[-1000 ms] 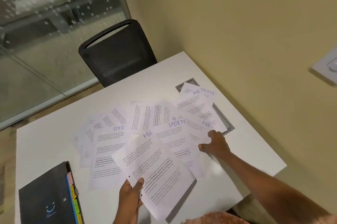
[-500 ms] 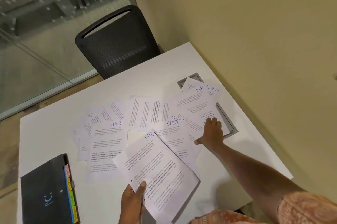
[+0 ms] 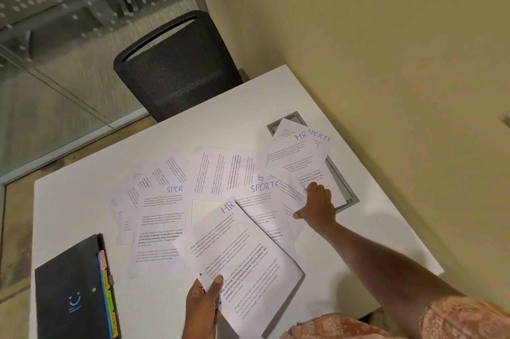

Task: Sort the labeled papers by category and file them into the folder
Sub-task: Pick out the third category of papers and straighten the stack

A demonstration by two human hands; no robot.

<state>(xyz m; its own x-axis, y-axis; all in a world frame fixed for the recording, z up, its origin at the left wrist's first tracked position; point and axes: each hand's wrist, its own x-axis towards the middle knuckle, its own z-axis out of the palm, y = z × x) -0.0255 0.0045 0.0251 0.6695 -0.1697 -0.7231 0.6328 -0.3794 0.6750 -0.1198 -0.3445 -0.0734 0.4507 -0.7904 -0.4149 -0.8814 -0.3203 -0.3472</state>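
Pinching an HR sheet (image 3: 242, 261), left hand (image 3: 202, 308); right hand (image 3: 317, 207) flat, open on papers (image 3: 298, 173).

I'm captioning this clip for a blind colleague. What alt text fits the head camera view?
A person's left hand holds a sheet marked HR while the right hand rests on loose papers, labeled HR or SPORTS, spread across a white table. A closed dark folder with colored tabs lies at the near left, and a black chair stands behind the table.

An office meeting room: a white table (image 3: 276, 95) with a cable hatch (image 3: 346, 189) near its right edge, a black mesh chair (image 3: 176, 70) at its far edge, and a dotted glass partition (image 3: 82, 34) behind.
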